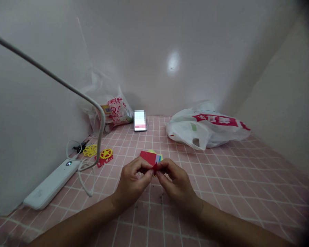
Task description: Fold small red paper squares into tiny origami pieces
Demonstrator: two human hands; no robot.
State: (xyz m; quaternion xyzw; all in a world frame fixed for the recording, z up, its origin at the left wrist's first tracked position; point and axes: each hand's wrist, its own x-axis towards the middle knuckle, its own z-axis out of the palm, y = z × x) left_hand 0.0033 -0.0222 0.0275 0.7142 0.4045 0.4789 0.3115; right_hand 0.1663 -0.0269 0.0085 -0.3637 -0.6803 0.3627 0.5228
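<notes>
A small piece of red paper (155, 167) is pinched between both hands near the middle of the view. My left hand (134, 176) grips its left side with thumb and forefinger. On the right side, my right hand (175, 178) pinches it the same way. Just behind the fingers lie coloured sheets: a red sheet (148, 157) on top, with yellow, lilac and blue edges showing at its right. The fingertips partly hide the small piece, so its exact shape is unclear.
Pink tiled surface (221, 181). At left: white power strip (51, 185), looping white cable (101, 137), yellow cut-outs (106, 153) and a red one (100, 162). Behind: clear plastic bag (118, 109), lit phone (140, 120), white-and-red plastic bag (211, 128). Walls stand on three sides.
</notes>
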